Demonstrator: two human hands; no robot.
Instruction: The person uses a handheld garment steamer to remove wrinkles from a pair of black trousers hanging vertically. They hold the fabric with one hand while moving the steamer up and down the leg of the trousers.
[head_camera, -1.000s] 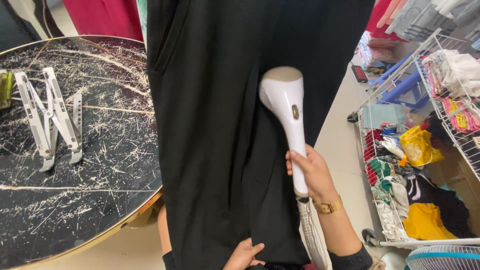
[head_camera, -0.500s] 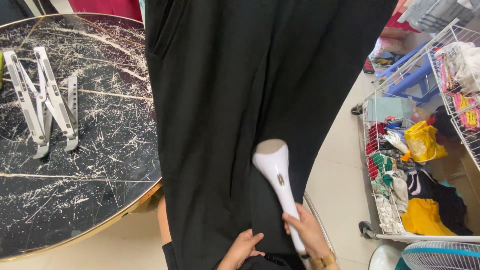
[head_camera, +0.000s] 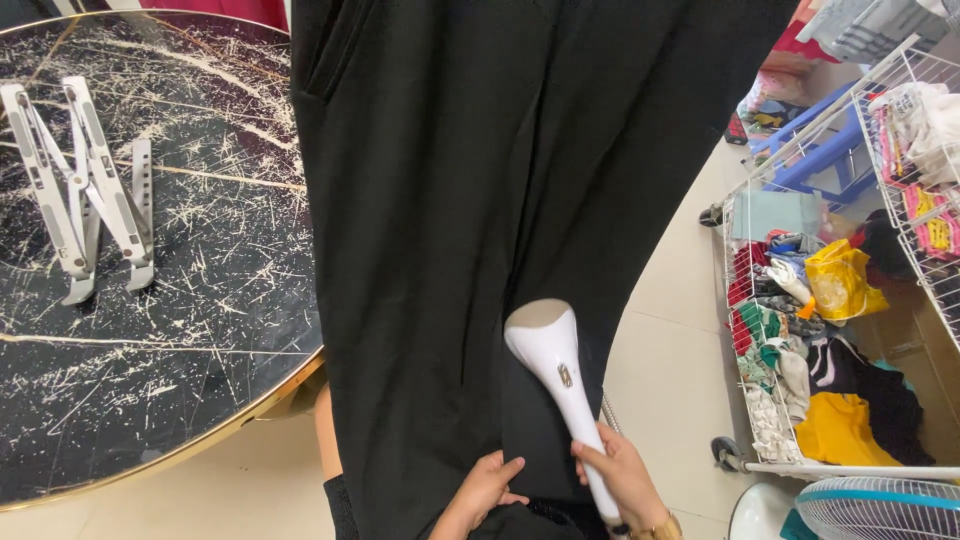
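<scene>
1. Garment steamer (head_camera: 553, 370): your right hand (head_camera: 622, 478) has its fingers clamped round the white handle, low on the hanging black garment (head_camera: 480, 220).
2. Your left hand (head_camera: 480, 490) pinches the hem, fingers closed on cloth.
3. The steamer has dropped from mid-garment toward the hem in the last second; this pass looks nearly run out.
4. Its long axis tilts slightly, head up-left, flat against the fabric.
5. Marble tabletop (head_camera: 180, 350) left, wire cart (head_camera: 800, 300) right.

A round black marble table (head_camera: 150, 400) with white veining and a gold rim is standing at the left, carrying a folding silver stand (head_camera: 85, 190). Pale floor tiles (head_camera: 670, 300) are running beneath it, bearing a white wire cart (head_camera: 800, 300) full of clothes and a fan (head_camera: 880, 505).
</scene>
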